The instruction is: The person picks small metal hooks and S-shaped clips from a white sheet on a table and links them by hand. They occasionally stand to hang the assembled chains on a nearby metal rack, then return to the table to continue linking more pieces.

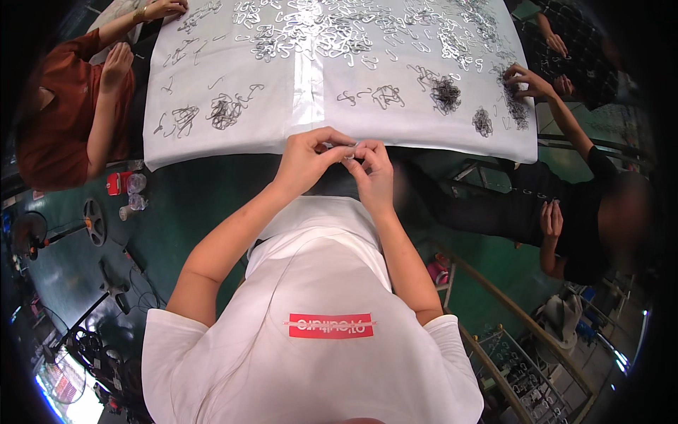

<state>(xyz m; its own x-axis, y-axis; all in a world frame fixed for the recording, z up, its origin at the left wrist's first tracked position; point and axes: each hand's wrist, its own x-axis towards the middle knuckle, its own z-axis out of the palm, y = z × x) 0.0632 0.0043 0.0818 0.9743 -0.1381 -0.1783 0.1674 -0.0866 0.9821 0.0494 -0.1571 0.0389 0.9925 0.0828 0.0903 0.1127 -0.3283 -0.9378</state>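
Observation:
Just off the near edge of a white-covered table (272, 116), my left hand (305, 157) and my right hand (374, 173) meet, fingertips pinched close together. A small light bit shows between them, but its kind cannot be made out. Bent metal wire hooks (339, 42) lie spread in a thick layer over the far part of the cloth. Nearer my hands are looser tangles: a dark heap of hooks (445, 95) to the right, a smaller heap (482, 121) beyond it, and a tangled cluster (226, 112) to the left.
A person in a rust-coloured shirt (74, 106) sits at the left. On the right, a black-clad co-worker's hand (526, 81) reaches onto hooks at the table's edge; another person is farther back. A fan (93, 221), a red box (116, 184) and a rail (512, 311) stand around.

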